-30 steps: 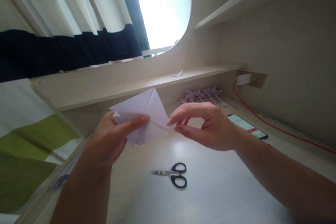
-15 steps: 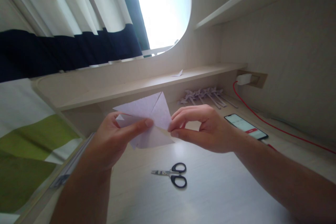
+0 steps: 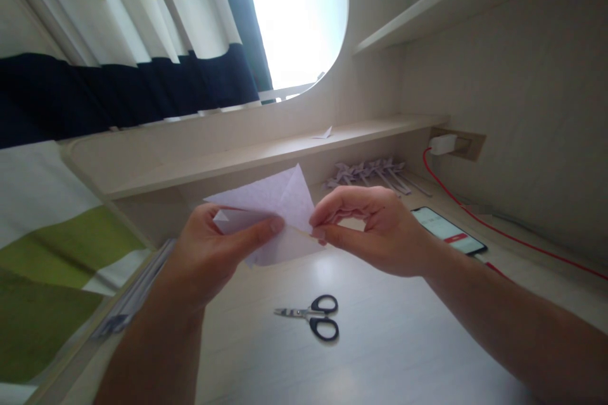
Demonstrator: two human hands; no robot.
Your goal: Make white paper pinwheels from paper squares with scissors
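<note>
A pale lilac-white sheet of paper, slit from its corners into flaps, is held above the desk between my hands. My left hand clamps its left side, with the thumb pressing near the centre and the other fingers hidden behind. At the right, my right hand pinches the edge of one flap between thumb and fingertips. Below the paper, scissors with black handles lie on the desk, blades pointing left; neither hand touches them.
Several paper pinwheels on sticks lie at the back of the desk. A phone lies right, near a red cable from a white charger. A paper scrap rests on the ledge. Papers stand left.
My right fingers have shifted slightly along the pinched flap, which now bends more over the centre. My left thumb has moved slightly right with the paper. The scissors stay put.
</note>
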